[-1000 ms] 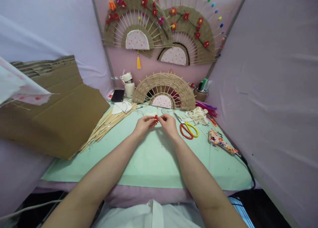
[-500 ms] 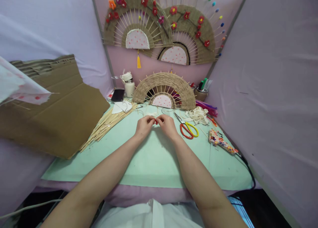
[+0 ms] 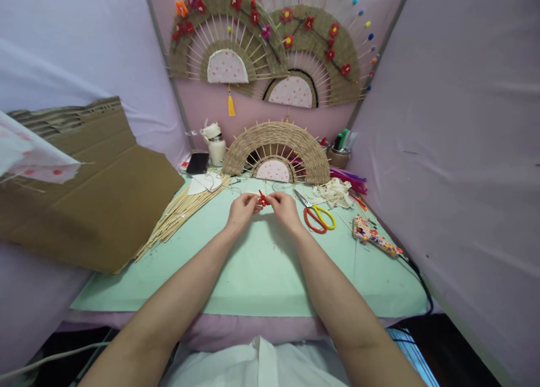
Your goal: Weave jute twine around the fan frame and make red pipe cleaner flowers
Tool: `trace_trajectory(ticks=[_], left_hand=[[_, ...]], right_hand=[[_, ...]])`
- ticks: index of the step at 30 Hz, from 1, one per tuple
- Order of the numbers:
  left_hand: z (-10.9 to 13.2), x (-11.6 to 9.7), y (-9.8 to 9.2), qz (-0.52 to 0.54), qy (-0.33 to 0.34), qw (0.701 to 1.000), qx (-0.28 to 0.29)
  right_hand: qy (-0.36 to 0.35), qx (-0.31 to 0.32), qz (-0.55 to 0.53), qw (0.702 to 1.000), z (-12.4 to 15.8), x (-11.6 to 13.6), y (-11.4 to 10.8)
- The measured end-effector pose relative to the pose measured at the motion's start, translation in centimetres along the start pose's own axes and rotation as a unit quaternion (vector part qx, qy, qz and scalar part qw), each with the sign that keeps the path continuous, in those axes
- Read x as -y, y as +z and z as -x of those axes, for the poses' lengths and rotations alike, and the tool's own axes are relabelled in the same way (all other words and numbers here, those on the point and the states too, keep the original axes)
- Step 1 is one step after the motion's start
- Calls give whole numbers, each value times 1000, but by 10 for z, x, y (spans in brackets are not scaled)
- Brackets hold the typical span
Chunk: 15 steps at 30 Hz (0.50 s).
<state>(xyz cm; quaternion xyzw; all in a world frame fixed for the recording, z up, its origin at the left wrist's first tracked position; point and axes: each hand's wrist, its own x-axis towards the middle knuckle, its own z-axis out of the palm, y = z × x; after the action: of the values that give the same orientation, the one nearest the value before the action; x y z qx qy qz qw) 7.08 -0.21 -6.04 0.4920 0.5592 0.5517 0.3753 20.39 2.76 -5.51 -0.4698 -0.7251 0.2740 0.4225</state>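
Between my two hands, over the middle of the mint-green table [image 3: 261,274], is a small red fuzzy flower [image 3: 263,199] that looks made of pipe cleaner. My left hand [image 3: 243,211] is closed, pinching its left side with the fingertips. My right hand [image 3: 283,208] pinches the right side with thumb and forefinger. Fingers cover part of the flower. Just behind the hands stands a half-round fan [image 3: 276,133] of wound twine and sticks, with a dotted cloth centre. Scissors [image 3: 314,217] with one red and one yellow handle lie right of my right hand.
A bundle of thin sticks [image 3: 177,218] and a big cardboard piece [image 3: 84,207] occupy the left. A glue gun [image 3: 373,236], cream fabric scraps [image 3: 335,193] and purple pipe cleaners [image 3: 350,180] lie right. A phone [image 3: 197,163] and bottle [image 3: 216,145] stand behind; finished fans [image 3: 185,55] hang on the wall.
The fingers have shifted on the red flower, so more of it shows, with a red piece now pointing up. My hands stay almost in place; the view has moved slightly.
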Motion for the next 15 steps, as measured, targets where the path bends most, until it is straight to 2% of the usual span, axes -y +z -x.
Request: trace_trajectory(ticks=[1, 3, 7, 12, 15], left_hand=[[-1, -1, 1, 41, -35, 999, 7], [-1, -2, 2, 76, -62, 995, 18], [3, -5, 3, 96, -50, 994, 16], [3, -5, 1, 123, -83, 989, -3], [1, -3, 0, 120, -70, 990, -5]], right_hand=[[12, -7, -14, 1000, 0, 0, 0], [22, -4, -17, 1000, 0, 0, 0], [27, 23, -10, 999, 1, -2, 4], [30, 39, -20, 999, 0, -4, 5], [19, 43, -12, 999, 0, -2, 3]])
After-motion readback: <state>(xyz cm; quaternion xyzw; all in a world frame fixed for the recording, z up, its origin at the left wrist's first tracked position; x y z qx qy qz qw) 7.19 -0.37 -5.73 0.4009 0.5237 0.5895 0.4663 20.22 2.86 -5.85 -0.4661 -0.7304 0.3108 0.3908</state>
